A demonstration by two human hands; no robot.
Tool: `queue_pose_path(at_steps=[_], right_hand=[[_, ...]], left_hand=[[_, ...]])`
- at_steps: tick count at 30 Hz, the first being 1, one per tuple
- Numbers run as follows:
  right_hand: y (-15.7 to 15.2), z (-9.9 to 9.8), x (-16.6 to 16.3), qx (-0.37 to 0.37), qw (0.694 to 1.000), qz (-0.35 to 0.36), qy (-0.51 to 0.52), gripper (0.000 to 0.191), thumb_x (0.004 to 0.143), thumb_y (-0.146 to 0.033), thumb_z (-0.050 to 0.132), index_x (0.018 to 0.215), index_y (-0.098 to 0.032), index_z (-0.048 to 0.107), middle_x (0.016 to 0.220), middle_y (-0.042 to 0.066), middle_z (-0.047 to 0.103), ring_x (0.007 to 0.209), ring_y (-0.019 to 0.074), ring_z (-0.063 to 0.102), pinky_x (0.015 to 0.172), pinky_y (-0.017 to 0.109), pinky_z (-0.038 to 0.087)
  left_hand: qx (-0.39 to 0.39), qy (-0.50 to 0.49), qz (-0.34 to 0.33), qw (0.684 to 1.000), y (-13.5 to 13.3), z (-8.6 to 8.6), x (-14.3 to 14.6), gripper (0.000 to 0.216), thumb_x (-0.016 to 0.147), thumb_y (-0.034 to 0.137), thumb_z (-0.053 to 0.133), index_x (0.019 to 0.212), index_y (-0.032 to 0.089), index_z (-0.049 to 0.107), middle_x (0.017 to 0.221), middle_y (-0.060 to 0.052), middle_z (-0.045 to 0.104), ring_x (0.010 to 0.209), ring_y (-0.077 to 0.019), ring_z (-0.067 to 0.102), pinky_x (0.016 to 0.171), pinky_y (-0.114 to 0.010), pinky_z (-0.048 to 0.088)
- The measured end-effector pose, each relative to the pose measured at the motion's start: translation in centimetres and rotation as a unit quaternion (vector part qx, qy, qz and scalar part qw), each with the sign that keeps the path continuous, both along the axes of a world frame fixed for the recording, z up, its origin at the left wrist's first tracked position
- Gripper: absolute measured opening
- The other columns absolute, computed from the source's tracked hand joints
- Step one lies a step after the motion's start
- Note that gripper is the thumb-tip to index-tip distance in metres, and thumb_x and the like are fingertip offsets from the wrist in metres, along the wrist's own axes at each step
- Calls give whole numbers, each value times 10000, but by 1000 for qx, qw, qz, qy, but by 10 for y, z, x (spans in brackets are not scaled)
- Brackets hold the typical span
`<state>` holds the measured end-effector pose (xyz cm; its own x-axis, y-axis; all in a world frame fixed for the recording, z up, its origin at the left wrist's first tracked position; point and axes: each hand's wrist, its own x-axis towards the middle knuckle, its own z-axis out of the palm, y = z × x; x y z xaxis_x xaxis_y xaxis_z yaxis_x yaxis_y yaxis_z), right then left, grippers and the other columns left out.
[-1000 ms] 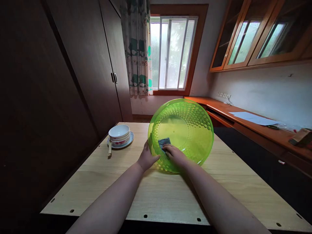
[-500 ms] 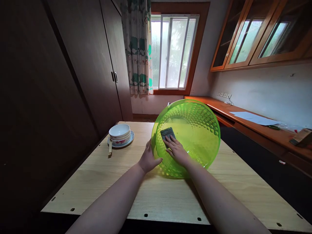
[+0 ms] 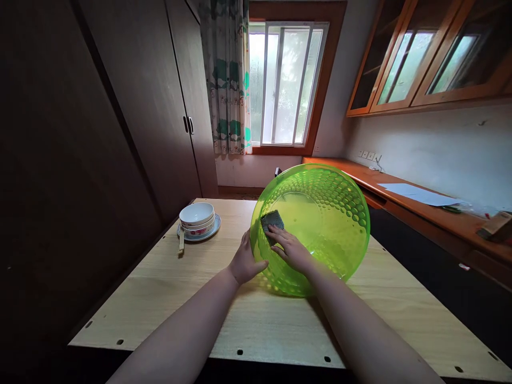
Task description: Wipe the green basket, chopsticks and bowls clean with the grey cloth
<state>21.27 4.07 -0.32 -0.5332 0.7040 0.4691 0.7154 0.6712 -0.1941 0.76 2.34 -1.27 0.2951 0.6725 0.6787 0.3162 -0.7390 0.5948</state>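
A large translucent green plastic basin (image 3: pixel 324 213) stands tilted on its edge on the light wooden table (image 3: pixel 264 314), its inside facing me. My left hand (image 3: pixel 245 262) grips the basin's near left rim, thumb over the edge. My right hand (image 3: pixel 291 248) is inside the basin, fingers pressing a dark grey scouring pad (image 3: pixel 271 221) flat against the left inner wall.
A stack of white bowls on a plate (image 3: pixel 197 221) sits at the table's far left, with chopsticks (image 3: pixel 181 241) beside it. A dark wardrobe (image 3: pixel 120 133) lines the left. On the right, an orange counter (image 3: pixel 420 210) holds papers (image 3: pixel 416 194) under wall cabinets.
The right hand moved the pad up from the lower part of the inner wall, then slightly left. The basin shifted a little to the right and tipped further.
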Motion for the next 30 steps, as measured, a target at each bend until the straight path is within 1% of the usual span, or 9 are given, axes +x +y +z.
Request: queue_pose_path(at_steps=[5, 12, 15, 17, 19, 22, 25, 28, 30], right_hand=[[7, -4, 7, 16, 998, -56, -8, 558, 947, -416, 439, 1468, -234, 360, 1533, 88, 334, 1420, 242, 292, 1136, 477, 316], [12, -4, 16, 22, 980, -196, 19, 622, 943, -443, 420, 1490, -172, 303, 1547, 127, 296, 1427, 263, 271, 1129, 471, 305], [15, -6, 23, -8, 960, -278, 29, 639, 943, -477, 393, 1486, -152, 303, 1538, 173, 296, 1386, 302, 346, 1051, 483, 388], [17, -8, 27, -57, 936, -346, 14, 632, 936, -478, 398, 1445, -104, 372, 1485, 236, 363, 1312, 343, 441, 987, 494, 428], [18, -9, 30, -108, 918, -381, -29, 557, 931, -434, 419, 1351, -74, 490, 1386, 262, 479, 1228, 355, 522, 947, 483, 447], [15, -6, 26, -148, 916, -361, -100, 402, 934, -345, 413, 1152, -95, 640, 1191, 227, 629, 1113, 335, 601, 879, 449, 475], [6, -3, 13, -166, 929, -304, -133, 349, 930, -317, 423, 987, -122, 707, 1043, 195, 691, 990, 300, 657, 822, 401, 495], [-2, -4, -2, -159, 962, -189, -117, 303, 927, -304, 453, 949, -180, 728, 1010, 128, 721, 960, 239, 673, 842, 340, 500], [-5, -8, -9, -146, 982, -91, -73, 303, 940, -299, 441, 1065, -225, 707, 1125, 78, 704, 1045, 213, 651, 906, 327, 492]], left_hand=[[-21, -21, -9, 1000, 0, 0, 0, 840, 576, 219, 700, 1363, 208, 407, 1335, -113, 476, 1268, -347, 414, 1094, -544, 320], [-34, -32, -11, 999, 3, -3, -2, 851, 588, 249, 716, 1373, 206, 391, 1332, -120, 473, 1268, -353, 410, 1094, -538, 310], [-30, -30, 11, 999, 7, -3, -4, 864, 580, 236, 716, 1378, 214, 382, 1330, -113, 475, 1267, -352, 411, 1098, -539, 304], [-22, -30, 34, 999, 9, -3, -7, 879, 579, 220, 706, 1388, 224, 363, 1360, -108, 451, 1289, -349, 391, 1110, -533, 288], [-16, -34, 52, 998, 12, -3, -9, 900, 583, 201, 695, 1406, 235, 332, 1392, -104, 424, 1314, -343, 363, 1122, -525, 269], [-28, -49, 73, 996, 16, -6, -11, 913, 597, 188, 685, 1422, 240, 296, 1404, -104, 412, 1326, -333, 351, 1124, -514, 265], [-50, -67, 90, 992, 19, -10, -12, 875, 610, 180, 675, 1404, 232, 313, 1388, -103, 420, 1319, -328, 359, 1122, -511, 270], [-59, -81, 91, 991, 22, -14, -11, 844, 613, 165, 662, 1386, 228, 329, 1374, -96, 431, 1317, -320, 366, 1126, -500, 271], [-64, -89, 84, 991, 22, -15, -11, 828, 616, 161, 649, 1377, 221, 331, 1364, -98, 438, 1316, -315, 374, 1122, -496, 284]])
